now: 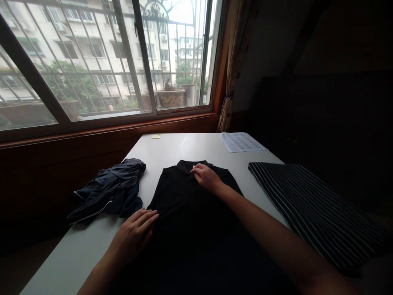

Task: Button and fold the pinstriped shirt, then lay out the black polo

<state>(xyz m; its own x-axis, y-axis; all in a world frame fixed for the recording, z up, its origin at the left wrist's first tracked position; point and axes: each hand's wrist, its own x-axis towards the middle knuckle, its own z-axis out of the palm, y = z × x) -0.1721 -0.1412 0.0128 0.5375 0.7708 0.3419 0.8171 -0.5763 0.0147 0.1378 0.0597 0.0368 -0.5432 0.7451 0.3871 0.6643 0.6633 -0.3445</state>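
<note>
A black collared shirt (184, 221) lies spread on the white table, its collar towards the window and its lower part lost in shadow near me. My left hand (138, 227) rests on the shirt's left edge, fingers stretched out and lying flat on the cloth. At the collar, my right hand (207, 177) has its fingertips drawn together on the fabric beside a small white label. The right forearm crosses over the right side of the shirt and hides part of it.
A crumpled dark blue garment (110, 188) lies on the left of the table (184, 145). To the right is a folded black-and-white striped cloth (307, 205). Printed paper (243, 142) and a yellow sticky note (156, 136) lie at the far edge, below a barred window (101, 61).
</note>
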